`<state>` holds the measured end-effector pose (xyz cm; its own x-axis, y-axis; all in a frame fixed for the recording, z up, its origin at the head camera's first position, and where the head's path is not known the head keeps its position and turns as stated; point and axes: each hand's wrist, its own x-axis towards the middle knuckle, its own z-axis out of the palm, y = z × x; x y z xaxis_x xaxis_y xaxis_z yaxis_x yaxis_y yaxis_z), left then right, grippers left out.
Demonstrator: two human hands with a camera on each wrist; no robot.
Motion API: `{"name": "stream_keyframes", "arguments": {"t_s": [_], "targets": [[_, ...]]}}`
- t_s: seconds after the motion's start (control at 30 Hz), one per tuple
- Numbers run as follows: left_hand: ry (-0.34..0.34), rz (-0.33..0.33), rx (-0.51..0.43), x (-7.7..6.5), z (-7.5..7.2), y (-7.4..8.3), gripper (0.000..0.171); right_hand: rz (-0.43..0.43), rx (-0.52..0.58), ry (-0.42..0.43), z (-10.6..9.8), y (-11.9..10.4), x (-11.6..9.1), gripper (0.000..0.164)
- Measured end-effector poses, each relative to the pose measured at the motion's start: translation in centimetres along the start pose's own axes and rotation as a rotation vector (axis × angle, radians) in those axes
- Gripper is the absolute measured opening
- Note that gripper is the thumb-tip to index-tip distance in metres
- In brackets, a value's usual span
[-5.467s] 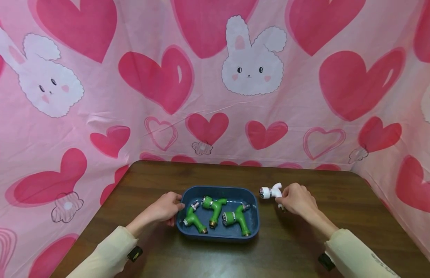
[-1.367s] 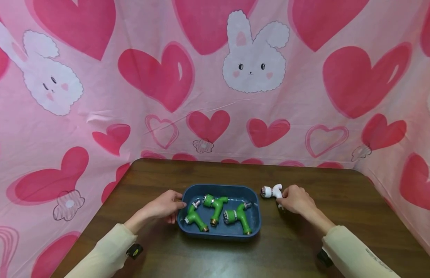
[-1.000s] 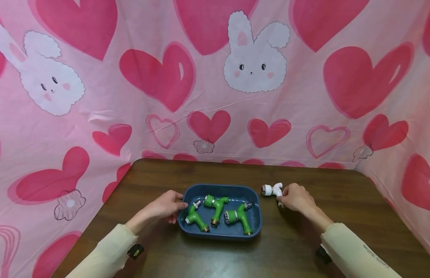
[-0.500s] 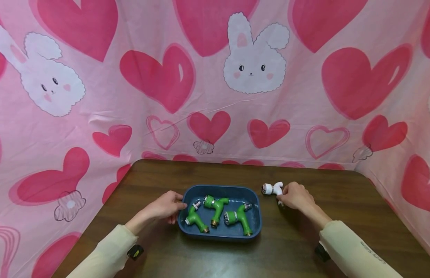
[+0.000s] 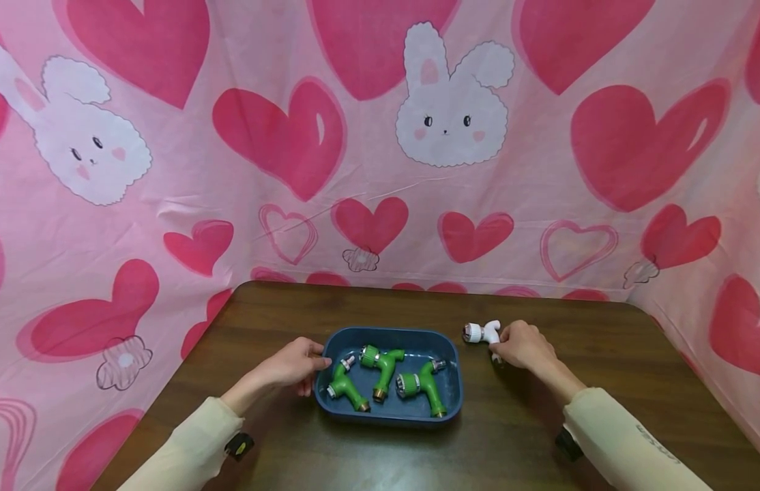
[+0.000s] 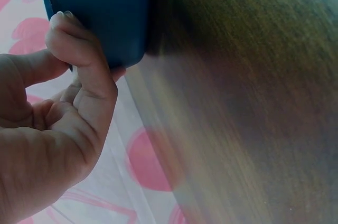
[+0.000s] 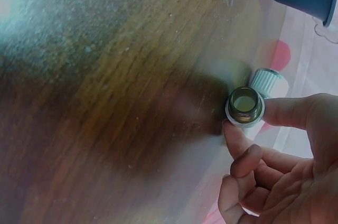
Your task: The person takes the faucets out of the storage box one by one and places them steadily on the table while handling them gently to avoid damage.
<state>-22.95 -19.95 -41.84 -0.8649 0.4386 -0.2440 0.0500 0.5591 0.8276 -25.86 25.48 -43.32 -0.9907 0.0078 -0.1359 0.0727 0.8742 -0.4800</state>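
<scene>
My left hand [image 5: 293, 363] grips the left rim of a dark blue plastic basin [image 5: 389, 420]. The left wrist view has thumb and fingers pinching the basin's wall [image 6: 108, 2]. Three green faucets lie inside: a left one [image 5: 348, 387], a middle one [image 5: 385, 372] and a right one [image 5: 429, 392], all with brass-coloured threaded ends. Right of the basin, my right hand [image 5: 524, 344] pinches a white faucet [image 5: 490, 333] with a ribbed white knob between thumb and index finger. Its open threaded end [image 7: 244, 105] faces the right wrist camera; the other fingers curl loosely below.
Everything is on a dark brown wooden table [image 5: 380, 464] with rounded far corners. A pink cloth [image 5: 368, 170] with hearts and rabbits hangs behind and at both sides. Black straps [image 5: 239, 445] sit at the sleeve ends.
My right forearm has drawn slightly left, and the white faucet's lower end has tilted up a little in the pinch. My left hand, the basin and the green faucets stay in place.
</scene>
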Motion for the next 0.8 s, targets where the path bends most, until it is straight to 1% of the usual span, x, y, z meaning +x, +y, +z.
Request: {"name": "stream_keyframes", "arguments": {"t_s": [0.17, 0.57, 0.8], "targets": [[0.004, 0.003, 0.002, 0.06, -0.03, 0.04, 0.029, -0.003, -0.007, 0.003, -0.09, 0.01, 0.21, 0.032], [0.017, -0.007, 0.020, 0.10, 0.09, 0.05, 0.034, -0.002, -0.020, 0.008, -0.11, -0.02, 0.26, 0.028], [0.015, -0.003, 0.013, -0.01, 0.21, -0.07, 0.032, 0.003, -0.019, 0.008, 0.02, 0.05, 0.27, 0.024]]}}
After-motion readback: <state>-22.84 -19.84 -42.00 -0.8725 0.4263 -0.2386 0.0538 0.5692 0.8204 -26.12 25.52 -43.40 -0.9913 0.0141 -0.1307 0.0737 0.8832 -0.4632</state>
